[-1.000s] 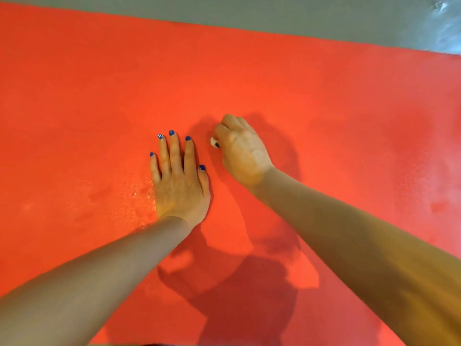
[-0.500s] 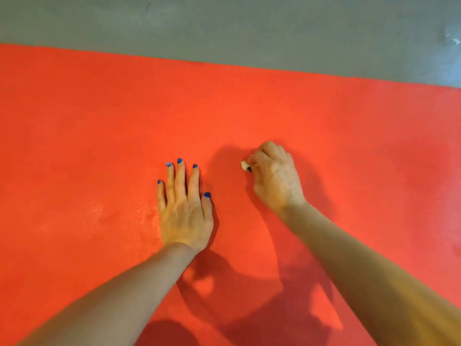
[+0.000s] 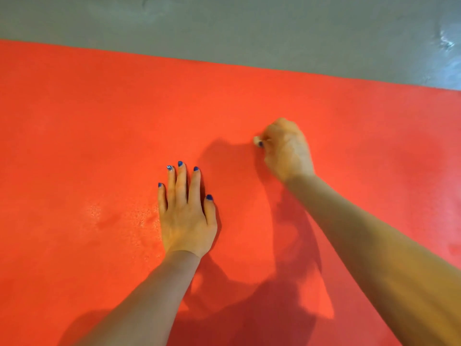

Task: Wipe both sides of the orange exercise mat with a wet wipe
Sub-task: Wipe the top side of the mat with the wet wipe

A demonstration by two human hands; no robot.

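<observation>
The orange exercise mat (image 3: 99, 126) lies flat and fills most of the view. My left hand (image 3: 185, 213) rests palm down on it, fingers straight and close together. My right hand (image 3: 287, 148) is further up and to the right, fingers curled round a small bunched white wet wipe (image 3: 256, 139). Only a bit of the wipe shows by the thumb. The hand holds it against the mat. A damp, shiny patch (image 3: 139, 216) lies just left of my left hand.
Grey floor (image 3: 249, 28) runs along the mat's far edge, with a bright glare spot (image 3: 446, 43) at the top right. Shadows of my arms fall on the near part of the mat.
My right hand with the wipe has slid to the right, away from my left hand. The view has tilted up, showing more grey floor. My left hand stays flat on the mat.
</observation>
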